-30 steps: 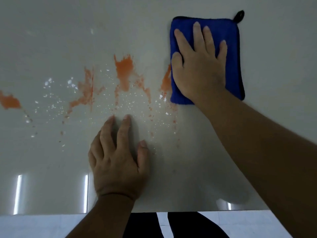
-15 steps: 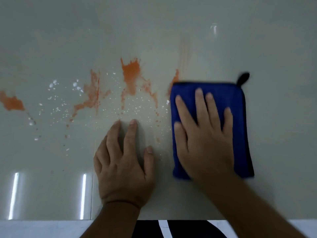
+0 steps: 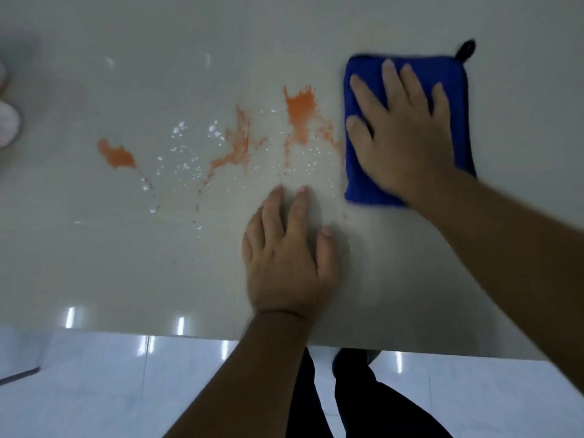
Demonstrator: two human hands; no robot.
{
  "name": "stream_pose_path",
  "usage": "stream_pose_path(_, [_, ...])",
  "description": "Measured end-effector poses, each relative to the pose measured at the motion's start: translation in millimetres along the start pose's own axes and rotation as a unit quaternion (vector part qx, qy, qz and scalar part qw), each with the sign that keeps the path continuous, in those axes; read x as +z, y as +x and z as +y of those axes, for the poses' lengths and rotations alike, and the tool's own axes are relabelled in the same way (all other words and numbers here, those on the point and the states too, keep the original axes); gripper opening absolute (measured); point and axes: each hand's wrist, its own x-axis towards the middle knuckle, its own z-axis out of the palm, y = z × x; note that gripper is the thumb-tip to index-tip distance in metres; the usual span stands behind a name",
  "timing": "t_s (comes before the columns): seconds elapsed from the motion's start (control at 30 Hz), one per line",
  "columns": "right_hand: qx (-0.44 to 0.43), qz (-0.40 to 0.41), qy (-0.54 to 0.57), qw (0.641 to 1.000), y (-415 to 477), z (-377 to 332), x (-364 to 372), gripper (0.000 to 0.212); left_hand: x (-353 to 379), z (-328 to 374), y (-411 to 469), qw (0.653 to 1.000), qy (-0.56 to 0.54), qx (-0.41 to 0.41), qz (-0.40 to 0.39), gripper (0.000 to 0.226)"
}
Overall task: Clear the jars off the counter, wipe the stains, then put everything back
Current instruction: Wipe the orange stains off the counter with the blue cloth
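Note:
Orange stains (image 3: 300,116) and white droplets are splattered across the glossy grey counter (image 3: 94,263); another orange blot (image 3: 118,156) lies further left. My right hand (image 3: 401,134) presses flat on a blue cloth (image 3: 458,90) with a black hanging loop, just right of the stains. My left hand (image 3: 287,260) rests palm down on the counter, fingers apart, below the stains and holding nothing. No jars stand on the visible counter.
Blurred pale pink round things (image 3: 8,121) show at the far left edge. The counter's front edge runs along the bottom, with white floor tiles (image 3: 110,390) and my dark trousers (image 3: 363,406) below it.
My right hand has pushed the blue cloth away from me, from near the front edge back up beside the stains. The view has shifted left. My left hand has stayed planted.

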Motion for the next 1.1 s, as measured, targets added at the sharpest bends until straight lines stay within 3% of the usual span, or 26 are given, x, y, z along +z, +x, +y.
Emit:
stream_pose_path(0.07, [-0.013, -0.004, -0.009, 1.0, -51.1, -12.8, 4.3, 0.063, -8.8, -15.1, 1.6, 0.999, -0.018, 0.03, 0.007, 0.057])
stream_pose_path(0.17, [-0.011, -0.011, -0.013, 1.0, -123.7, -26.9, 16.7, 0.063, -19.4, -46.6, 11.7, 0.998, 0.042, 0.052, 0.018, 0.059])
stream_pose_path(0.3, [0.015, -0.014, -0.007, 1.0, -144.6, -33.4, 23.3, 0.064, -20.0, -60.7, 21.4, 0.996, 0.061, 0.064, -0.012, 0.061])
stream_pose_path(0.43, [0.023, -0.004, -0.009, 1.0, -107.5, -37.3, 15.4, 0.065, -18.9, -60.0, 22.6, 0.997, 0.058, 0.052, -0.015, 0.063])
stream_pose_path(0.63, [0.061, 0.048, 0.004, 0.997, 50.7, -29.5, 5.0, 0.063, -15.4, -61.6, 24.3, 0.997, 0.05, 0.06, -0.004, 0.065])
stream_pose_path(0.73, [0.063, 0.05, -0.01, 0.997, 67.8, -29.8, 6.7, 0.064, -13.4, -63.8, 23.5, 0.996, 0.057, 0.069, 0.002, 0.065])
stream_pose_path(1.0, [0.02, 0.019, -0.008, 1.0, -125.5, -60.0, 21.7, 0.063, -17.2, -60.8, 24.0, 0.997, 0.046, 0.057, -0.006, 0.066])
stream_pose_path(1.1, [0.017, -0.004, 0.0, 1.0, -130.7, -59.7, 23.2, 0.064, -17.6, -60.8, 23.8, 0.997, 0.044, 0.061, -0.007, 0.066])
